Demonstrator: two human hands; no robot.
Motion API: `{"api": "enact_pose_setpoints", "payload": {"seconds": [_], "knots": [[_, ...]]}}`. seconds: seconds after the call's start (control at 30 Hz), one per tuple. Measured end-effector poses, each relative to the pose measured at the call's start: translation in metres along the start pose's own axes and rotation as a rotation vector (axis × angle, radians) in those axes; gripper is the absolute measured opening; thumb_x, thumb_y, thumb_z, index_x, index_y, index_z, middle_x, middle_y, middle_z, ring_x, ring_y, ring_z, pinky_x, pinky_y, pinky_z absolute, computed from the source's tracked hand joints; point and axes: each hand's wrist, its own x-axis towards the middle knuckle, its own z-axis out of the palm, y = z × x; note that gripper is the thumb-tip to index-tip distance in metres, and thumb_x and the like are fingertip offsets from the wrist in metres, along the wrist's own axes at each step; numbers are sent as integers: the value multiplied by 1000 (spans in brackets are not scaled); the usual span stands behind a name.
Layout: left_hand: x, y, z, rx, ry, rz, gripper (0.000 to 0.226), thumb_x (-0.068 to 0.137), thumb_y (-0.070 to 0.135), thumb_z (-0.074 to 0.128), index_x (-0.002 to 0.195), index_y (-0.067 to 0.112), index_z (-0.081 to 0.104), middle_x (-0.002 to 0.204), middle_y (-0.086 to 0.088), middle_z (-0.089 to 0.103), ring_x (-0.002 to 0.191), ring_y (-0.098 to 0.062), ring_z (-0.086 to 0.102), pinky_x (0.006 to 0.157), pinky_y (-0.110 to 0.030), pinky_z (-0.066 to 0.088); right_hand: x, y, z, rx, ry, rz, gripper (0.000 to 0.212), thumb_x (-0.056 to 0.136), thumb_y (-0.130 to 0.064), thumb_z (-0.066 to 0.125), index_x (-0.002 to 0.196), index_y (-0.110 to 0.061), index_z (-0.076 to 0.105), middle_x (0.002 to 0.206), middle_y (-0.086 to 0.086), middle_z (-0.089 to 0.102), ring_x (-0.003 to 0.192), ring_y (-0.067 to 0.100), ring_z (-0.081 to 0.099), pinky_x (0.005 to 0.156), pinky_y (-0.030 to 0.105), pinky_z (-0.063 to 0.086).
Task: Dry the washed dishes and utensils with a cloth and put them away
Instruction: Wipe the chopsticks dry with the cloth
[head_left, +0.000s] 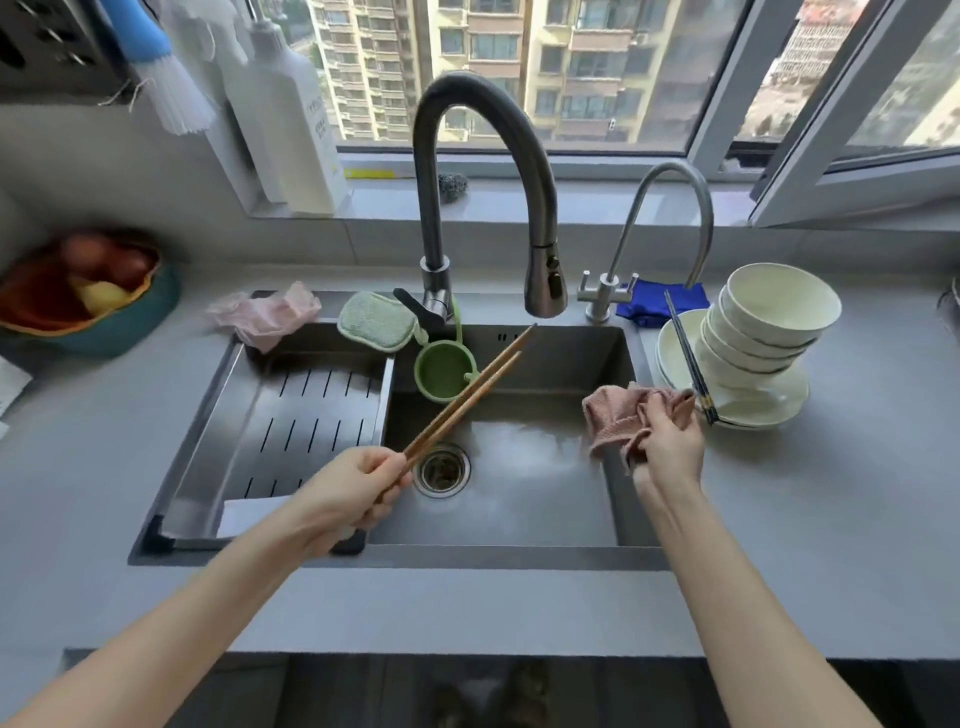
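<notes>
Over the sink (545, 499), the left hand (353, 486) grips 2 wooden chopsticks (467, 387) by their thick ends, fingers curled round them, with the tips angled up toward the faucet (483, 156). The right hand (670, 444), at the sink's right edge, clutches a bunched pink cloth (615, 415) that is apart from the chopsticks. On the counter (857, 493) to the right, a tilted stack of bowls (769, 322) sits on plates (774, 408), and dark chopsticks (688, 358) lean across the plates' rim. A blue cloth (660, 306) lies behind them. A green sponge (376, 319) rests at the sink's back edge, above a slotted tray (291, 415).
</notes>
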Motion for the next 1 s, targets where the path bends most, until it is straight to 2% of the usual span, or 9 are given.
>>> {"api": "enact_pose_setpoints", "payload": {"seconds": [0.1, 0.2, 0.3, 0.47, 0.53, 0.63, 0.77, 0.87, 1.0], "knots": [[10, 1, 22, -41, 8, 35, 29, 100, 20, 41, 80, 8, 58, 58, 0, 43, 48, -9, 39, 42, -16, 28, -41, 19, 1, -50, -309, 221, 15, 98, -16, 49, 109, -15, 59, 99, 12, 70, 87, 26, 70, 79, 42, 56], [18, 9, 49, -53, -44, 73, 32, 99, 22, 45, 72, 12, 60, 57, -1, 47, 50, -10, 43, 45, -18, 31, -73, 45, 22, -146, -554, 201, 16, 90, -19, 57, 105, -18, 63, 103, 15, 66, 86, 24, 62, 71, 35, 52], [20, 15, 63, -50, -69, 85, 32, 98, 21, 46, 73, 11, 61, 58, -4, 51, 52, -13, 47, 49, -21, 34, -75, 54, 39, -240, -526, 40, 9, 90, -1, 60, 92, -10, 60, 86, 5, 64, 80, 14, 59, 65, 25, 51], [15, 22, 60, 29, -162, -33, 31, 97, 30, 50, 93, 6, 70, 73, -6, 70, 66, -15, 69, 57, -23, 51, -61, 40, 34, -462, -630, -62, 28, 84, 17, 53, 83, -11, 55, 70, -6, 61, 71, 4, 58, 65, 22, 49], [18, 23, 47, 91, -72, -70, 36, 96, 35, 50, 93, 7, 72, 81, -5, 73, 73, -17, 70, 69, -30, 57, -52, 31, 20, -599, -697, -136, 29, 80, 20, 51, 79, -8, 55, 71, -4, 58, 71, 7, 55, 66, 22, 46], [35, 27, 31, 137, 121, 79, 33, 95, 39, 50, 105, 16, 70, 94, 5, 71, 88, -10, 66, 81, -23, 50, -45, 16, -10, -793, -898, -257, 23, 77, 18, 60, 76, -5, 60, 74, 0, 61, 73, 8, 57, 70, 18, 44], [59, 39, 52, -101, -39, 213, 26, 97, 30, 47, 119, 22, 58, 112, 7, 68, 109, -9, 61, 96, -26, 44, -42, 10, -13, -1011, -1124, -224, 18, 72, 6, 58, 79, -10, 63, 82, 10, 65, 78, 22, 59, 72, 27, 45], [72, 45, 60, -355, 56, 223, 19, 99, 20, 43, 107, 16, 60, 103, -2, 72, 100, -18, 66, 95, -39, 47, -33, 8, 15, -1012, -1194, -233, 15, 71, 7, 58, 78, -6, 62, 76, 2, 62, 74, 7, 54, 71, 21, 43], [82, 50, 48, -446, 125, 188, 22, 100, 18, 41, 93, 10, 60, 85, -4, 74, 85, -20, 69, 89, -40, 49, -26, 11, 37, -972, -1169, -116, 19, 75, 15, 66, 80, -3, 63, 75, -10, 60, 73, 1, 55, 70, 15, 44]]}}
